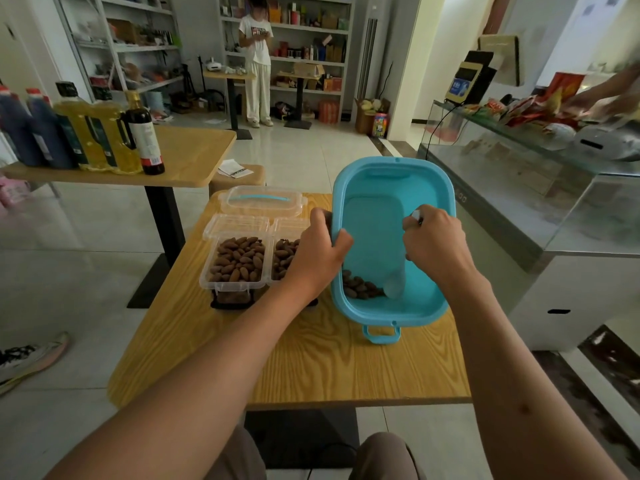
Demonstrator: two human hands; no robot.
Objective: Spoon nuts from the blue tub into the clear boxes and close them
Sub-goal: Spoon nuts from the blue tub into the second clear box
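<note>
The blue tub (374, 220) stands tilted toward me on the wooden table (311, 358), its far end raised. A few brown nuts (358, 287) lie heaped in its lower near-left corner. My left hand (320, 245) grips the tub's left rim. My right hand (434, 242) holds a pale spoon (394, 284) inside the tub, its bowl down beside the nuts. Left of the tub stand two clear boxes (239, 263) full of nuts, lids hinged open behind them; the right one (282, 258) is partly hidden by my left hand.
A clear lid with a blue handle (265, 201) lies behind the boxes. A second table (180, 161) at the left carries oil and sauce bottles. A glass counter (540, 188) runs along the right. A person stands by the far shelves (256, 60).
</note>
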